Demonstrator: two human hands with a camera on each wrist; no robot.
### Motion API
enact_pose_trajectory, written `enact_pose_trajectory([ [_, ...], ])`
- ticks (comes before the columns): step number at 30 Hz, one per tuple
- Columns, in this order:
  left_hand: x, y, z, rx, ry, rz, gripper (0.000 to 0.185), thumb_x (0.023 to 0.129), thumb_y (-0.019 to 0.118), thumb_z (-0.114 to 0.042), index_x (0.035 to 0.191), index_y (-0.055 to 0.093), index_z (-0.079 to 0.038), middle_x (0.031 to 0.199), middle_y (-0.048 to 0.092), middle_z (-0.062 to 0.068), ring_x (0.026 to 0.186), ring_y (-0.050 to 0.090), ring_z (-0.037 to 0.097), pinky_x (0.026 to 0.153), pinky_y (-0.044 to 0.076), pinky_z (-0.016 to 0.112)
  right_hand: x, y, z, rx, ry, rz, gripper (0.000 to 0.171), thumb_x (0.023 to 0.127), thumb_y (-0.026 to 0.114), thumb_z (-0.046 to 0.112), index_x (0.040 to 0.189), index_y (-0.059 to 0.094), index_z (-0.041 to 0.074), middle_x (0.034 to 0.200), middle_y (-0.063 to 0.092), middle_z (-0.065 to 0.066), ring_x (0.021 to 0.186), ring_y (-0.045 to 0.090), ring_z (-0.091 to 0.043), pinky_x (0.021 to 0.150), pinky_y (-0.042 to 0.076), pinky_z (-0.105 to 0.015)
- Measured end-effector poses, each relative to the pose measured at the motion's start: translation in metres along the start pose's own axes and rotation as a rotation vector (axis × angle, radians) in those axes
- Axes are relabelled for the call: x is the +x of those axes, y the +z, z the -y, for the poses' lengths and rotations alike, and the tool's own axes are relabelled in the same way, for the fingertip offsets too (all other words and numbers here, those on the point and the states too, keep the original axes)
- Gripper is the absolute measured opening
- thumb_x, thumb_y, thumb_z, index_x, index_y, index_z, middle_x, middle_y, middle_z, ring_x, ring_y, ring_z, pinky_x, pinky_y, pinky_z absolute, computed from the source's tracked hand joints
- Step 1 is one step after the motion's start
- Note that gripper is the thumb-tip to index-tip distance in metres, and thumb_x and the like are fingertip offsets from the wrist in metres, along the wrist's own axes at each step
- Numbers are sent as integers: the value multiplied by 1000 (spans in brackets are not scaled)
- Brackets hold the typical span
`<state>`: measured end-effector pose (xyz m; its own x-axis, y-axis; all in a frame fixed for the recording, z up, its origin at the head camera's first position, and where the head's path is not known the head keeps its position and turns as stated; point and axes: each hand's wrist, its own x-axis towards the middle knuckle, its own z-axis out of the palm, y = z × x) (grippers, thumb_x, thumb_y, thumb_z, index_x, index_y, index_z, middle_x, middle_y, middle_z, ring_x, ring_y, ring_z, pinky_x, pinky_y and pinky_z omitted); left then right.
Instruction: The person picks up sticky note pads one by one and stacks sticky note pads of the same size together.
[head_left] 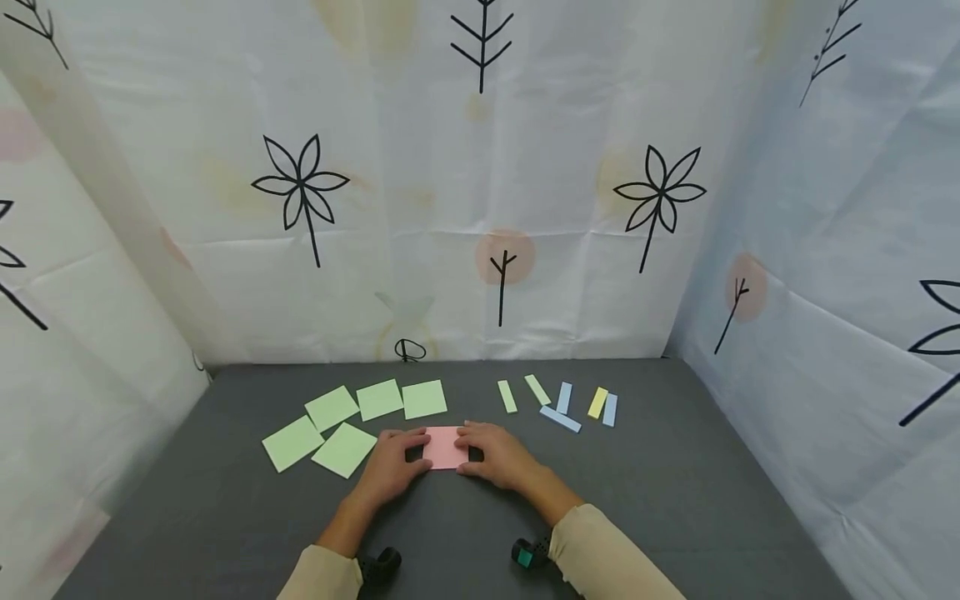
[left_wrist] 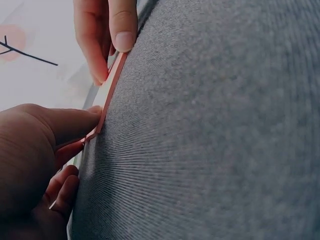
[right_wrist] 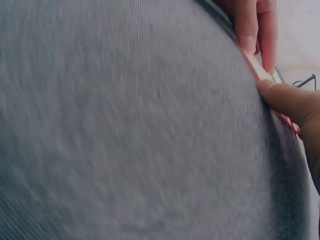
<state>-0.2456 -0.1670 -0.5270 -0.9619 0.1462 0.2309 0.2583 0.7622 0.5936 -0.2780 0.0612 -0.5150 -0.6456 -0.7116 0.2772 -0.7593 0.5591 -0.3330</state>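
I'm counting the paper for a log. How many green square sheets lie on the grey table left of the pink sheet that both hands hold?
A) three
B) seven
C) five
C: in the head view five green square sheets lie flat on the grey table, left of the pink sheet, which the left hand and right hand hold.

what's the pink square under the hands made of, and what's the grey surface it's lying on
The pink square looks like thin matte paper, probably a sticky note: the left wrist view shows it edge-on as a thin, flat sheet. The grey surface looks like woven or felt-like cloth: both wrist views show a fine ribbed weave with no shine. Whether it has padding underneath cannot be told.
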Motion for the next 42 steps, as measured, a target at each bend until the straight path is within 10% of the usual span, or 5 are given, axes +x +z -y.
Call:
enact_pose_trajectory([
  [9, 1, -4, 5, -49, 37, 8, 30, 87, 70, -2, 116, 72, -6, 127, 63, 8, 113, 50, 31, 94, 42, 52, 0, -1, -3, -207, -178, -43, 23, 92, 67, 26, 108, 73, 10, 120, 67, -5, 118, 59, -18, 101, 43, -33],
  [23, 4, -6, 8, -50, 86, -13, 33, 88, 58, 11, 112, 73, -5, 124, 65, 10, 111, 53, 34, 96, 41, 54, -2, 5, -7, 125, -91, -160, 14, 91, 68, 14, 99, 76, 5, 112, 70, -9, 113, 62, -25, 99, 45, -37],
  [42, 2, -6, 7, -71, 51, -11, 43, 85, 47, 16, 112, 74, -5, 124, 65, 9, 111, 53, 34, 94, 42, 54, -6, 4, -3, 221, -18, -158, 18, 93, 65, 9, 105, 75, 0, 117, 68, -13, 116, 60, -29, 100, 45, -41],
])
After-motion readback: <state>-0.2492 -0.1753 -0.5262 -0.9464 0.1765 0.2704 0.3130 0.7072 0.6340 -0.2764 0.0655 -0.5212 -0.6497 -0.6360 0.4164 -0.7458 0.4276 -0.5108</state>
